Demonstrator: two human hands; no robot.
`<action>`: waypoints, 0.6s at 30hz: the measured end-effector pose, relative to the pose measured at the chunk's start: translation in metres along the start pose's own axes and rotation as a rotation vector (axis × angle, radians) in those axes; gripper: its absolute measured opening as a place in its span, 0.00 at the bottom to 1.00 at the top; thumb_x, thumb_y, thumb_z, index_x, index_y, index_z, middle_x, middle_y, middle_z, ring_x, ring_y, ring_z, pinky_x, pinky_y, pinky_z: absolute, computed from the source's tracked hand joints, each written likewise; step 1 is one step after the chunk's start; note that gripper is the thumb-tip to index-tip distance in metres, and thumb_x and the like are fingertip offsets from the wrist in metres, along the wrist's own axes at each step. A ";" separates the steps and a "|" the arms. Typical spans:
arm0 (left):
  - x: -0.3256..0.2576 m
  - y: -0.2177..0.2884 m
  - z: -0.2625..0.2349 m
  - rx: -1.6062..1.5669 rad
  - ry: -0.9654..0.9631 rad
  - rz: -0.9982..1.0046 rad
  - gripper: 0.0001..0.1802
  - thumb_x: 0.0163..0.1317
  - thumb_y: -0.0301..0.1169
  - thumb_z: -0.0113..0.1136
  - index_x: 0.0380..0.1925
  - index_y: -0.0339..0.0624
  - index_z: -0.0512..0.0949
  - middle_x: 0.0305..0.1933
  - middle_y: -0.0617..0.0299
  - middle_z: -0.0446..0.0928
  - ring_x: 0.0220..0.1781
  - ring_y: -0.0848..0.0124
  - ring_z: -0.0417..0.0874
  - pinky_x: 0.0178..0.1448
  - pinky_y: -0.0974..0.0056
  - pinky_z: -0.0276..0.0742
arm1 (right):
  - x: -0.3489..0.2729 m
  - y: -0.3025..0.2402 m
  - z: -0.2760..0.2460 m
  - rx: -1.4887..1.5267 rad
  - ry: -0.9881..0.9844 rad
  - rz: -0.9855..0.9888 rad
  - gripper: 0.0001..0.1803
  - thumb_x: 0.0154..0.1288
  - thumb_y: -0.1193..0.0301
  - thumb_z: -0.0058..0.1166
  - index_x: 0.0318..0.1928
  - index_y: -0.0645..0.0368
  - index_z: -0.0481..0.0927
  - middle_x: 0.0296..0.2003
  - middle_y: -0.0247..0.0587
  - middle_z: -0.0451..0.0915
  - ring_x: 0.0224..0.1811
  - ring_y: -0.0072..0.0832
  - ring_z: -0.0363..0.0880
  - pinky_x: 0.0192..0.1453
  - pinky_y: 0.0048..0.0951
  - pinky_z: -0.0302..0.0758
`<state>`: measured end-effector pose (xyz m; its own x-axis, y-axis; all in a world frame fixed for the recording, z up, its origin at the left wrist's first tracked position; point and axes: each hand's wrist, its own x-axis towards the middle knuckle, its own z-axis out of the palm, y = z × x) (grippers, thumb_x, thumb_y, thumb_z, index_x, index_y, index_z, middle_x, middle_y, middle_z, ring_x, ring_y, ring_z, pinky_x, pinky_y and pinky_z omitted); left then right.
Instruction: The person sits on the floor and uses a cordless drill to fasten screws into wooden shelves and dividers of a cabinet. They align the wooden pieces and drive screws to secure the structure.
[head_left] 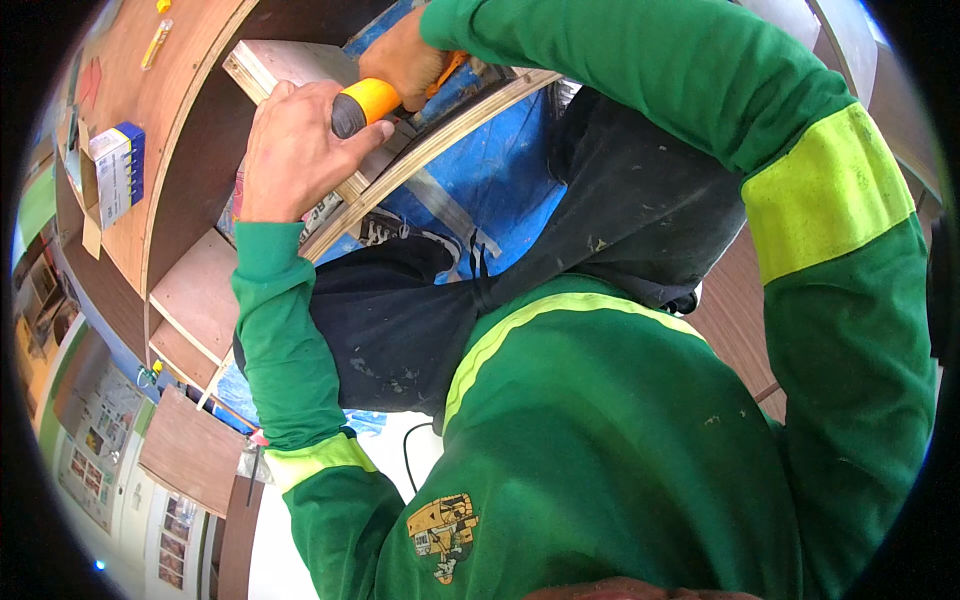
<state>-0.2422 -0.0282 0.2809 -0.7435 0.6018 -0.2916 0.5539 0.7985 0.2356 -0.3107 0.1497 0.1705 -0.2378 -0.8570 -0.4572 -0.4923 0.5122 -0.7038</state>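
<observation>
My right hand [402, 58] is closed around a tool with a thick yellow and dark grey handle [367, 104]. An orange part shows beside its fingers; the tool's working end is hidden. My left hand [287, 150] lies over the edge of a pale plywood panel [290, 60], fingers bent and thumb stretched along it. The handle's dark end sits between this thumb and the fingers, so close that I cannot tell whether they touch. The panel meets a curved plywood edge [450, 112] just in front of my legs.
A curved wooden top [185, 95] at the left bears a blue and white carton [118, 175] and a small yellow-ended tool [157, 43]. Blue sheeting [500, 180] covers the floor by my shoe [385, 228]. A loose board [190, 450] stands at the lower left.
</observation>
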 end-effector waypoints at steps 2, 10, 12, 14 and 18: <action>0.000 0.001 0.001 -0.004 -0.018 -0.015 0.30 0.59 0.54 0.73 0.45 0.37 0.87 0.38 0.47 0.84 0.46 0.49 0.82 0.56 0.48 0.77 | -0.005 -0.001 0.000 0.000 0.001 0.004 0.20 0.45 0.71 0.69 0.43 0.59 0.86 0.34 0.47 0.86 0.39 0.42 0.85 0.47 0.46 0.80; -0.004 0.003 0.008 -0.011 0.007 -0.032 0.28 0.58 0.51 0.75 0.44 0.35 0.86 0.40 0.46 0.85 0.48 0.46 0.85 0.55 0.47 0.80 | -0.009 -0.002 0.003 -0.013 -0.029 0.005 0.22 0.44 0.72 0.71 0.45 0.60 0.86 0.35 0.47 0.87 0.41 0.43 0.86 0.48 0.46 0.80; -0.005 0.003 0.010 -0.015 0.024 -0.016 0.27 0.58 0.49 0.75 0.44 0.35 0.86 0.40 0.46 0.85 0.48 0.46 0.85 0.55 0.47 0.80 | -0.007 -0.001 0.006 -0.042 -0.013 0.002 0.22 0.45 0.73 0.71 0.46 0.60 0.86 0.35 0.48 0.87 0.41 0.43 0.87 0.49 0.47 0.80; -0.005 0.004 0.009 -0.010 0.022 -0.007 0.26 0.58 0.49 0.75 0.43 0.35 0.86 0.40 0.46 0.85 0.48 0.46 0.85 0.55 0.47 0.80 | -0.003 0.003 0.010 -0.111 0.058 -0.026 0.22 0.46 0.73 0.71 0.46 0.60 0.86 0.35 0.48 0.88 0.41 0.44 0.87 0.49 0.47 0.81; -0.006 0.001 0.010 -0.016 0.003 -0.018 0.26 0.57 0.48 0.75 0.43 0.36 0.86 0.40 0.46 0.85 0.47 0.47 0.85 0.53 0.47 0.81 | -0.011 -0.006 0.012 -0.029 0.071 0.020 0.22 0.48 0.74 0.69 0.48 0.59 0.86 0.37 0.50 0.88 0.43 0.46 0.88 0.51 0.48 0.82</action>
<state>-0.2338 -0.0311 0.2739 -0.7543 0.5872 -0.2936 0.5342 0.8090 0.2453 -0.2951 0.1571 0.1732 -0.3059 -0.8492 -0.4304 -0.5110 0.5279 -0.6784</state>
